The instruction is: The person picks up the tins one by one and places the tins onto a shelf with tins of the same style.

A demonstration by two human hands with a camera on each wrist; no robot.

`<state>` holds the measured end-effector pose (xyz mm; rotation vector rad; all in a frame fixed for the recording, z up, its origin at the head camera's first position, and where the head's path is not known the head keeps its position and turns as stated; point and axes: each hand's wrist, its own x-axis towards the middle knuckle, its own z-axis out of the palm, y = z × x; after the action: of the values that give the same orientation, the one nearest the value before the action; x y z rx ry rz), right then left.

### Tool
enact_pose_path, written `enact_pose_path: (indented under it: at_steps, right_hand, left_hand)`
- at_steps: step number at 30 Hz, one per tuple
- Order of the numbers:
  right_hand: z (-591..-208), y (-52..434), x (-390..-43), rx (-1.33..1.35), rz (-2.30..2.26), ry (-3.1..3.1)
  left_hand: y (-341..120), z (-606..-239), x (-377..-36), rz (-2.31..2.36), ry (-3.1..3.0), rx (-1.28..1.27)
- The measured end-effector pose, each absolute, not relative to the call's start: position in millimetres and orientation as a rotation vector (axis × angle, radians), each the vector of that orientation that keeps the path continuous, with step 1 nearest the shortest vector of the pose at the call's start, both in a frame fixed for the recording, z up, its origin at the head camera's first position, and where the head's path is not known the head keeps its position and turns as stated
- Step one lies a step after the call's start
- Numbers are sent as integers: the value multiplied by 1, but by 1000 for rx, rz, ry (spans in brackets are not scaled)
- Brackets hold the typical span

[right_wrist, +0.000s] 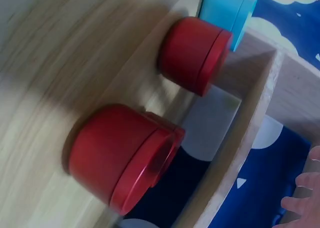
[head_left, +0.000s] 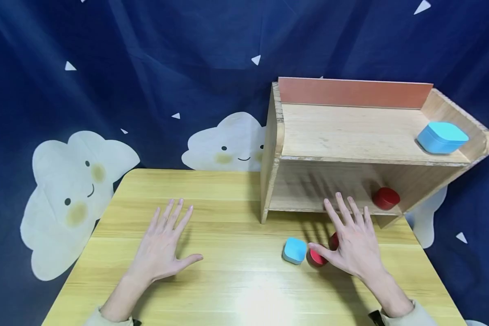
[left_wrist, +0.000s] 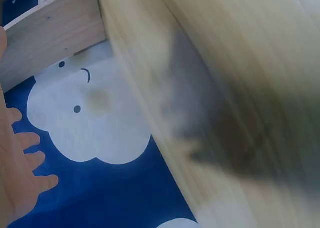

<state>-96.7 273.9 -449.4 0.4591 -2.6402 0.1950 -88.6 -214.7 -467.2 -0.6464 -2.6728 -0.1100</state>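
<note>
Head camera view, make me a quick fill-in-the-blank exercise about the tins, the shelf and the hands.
1. The large blue tin sits on the ____ level of the wooden shelf.
2. The tin inside the shelf's lower level is ____ in colour.
3. The right hand hovers over red tins beside a small ____ tin.
4. The left hand holds ____.

Missing words: top; red; blue; nothing

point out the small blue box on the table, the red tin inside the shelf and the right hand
small blue box (head_left: 294, 250), head view, top face
red tin (head_left: 385, 198), head view, side wall
right hand (head_left: 355, 246), head view, back of hand
</note>
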Motion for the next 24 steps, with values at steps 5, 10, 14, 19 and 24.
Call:
enact_pose_path:
  at_steps: [5,10,14,19,24]
  right_hand:
    - [-449,283,-95,433,208,-2631]
    - [-448,294,-96,410,220,-2539]
    - [-448,304,-98,387,247,-2425]
    - [-449,315,-99,346,367,-2304]
    - [-453,329,-98,275,508,-2216]
  left_hand:
    - [-207,-469,-89,-158,-2679,-644]
    - [-193,-471,-94,-213,-2686,-664]
    - [-179,-476,-99,-325,-2686,-702]
    - [-157,-481,-104,-599,-2669,-749]
    - [-136,-481,-108,-845,-2648,-739]
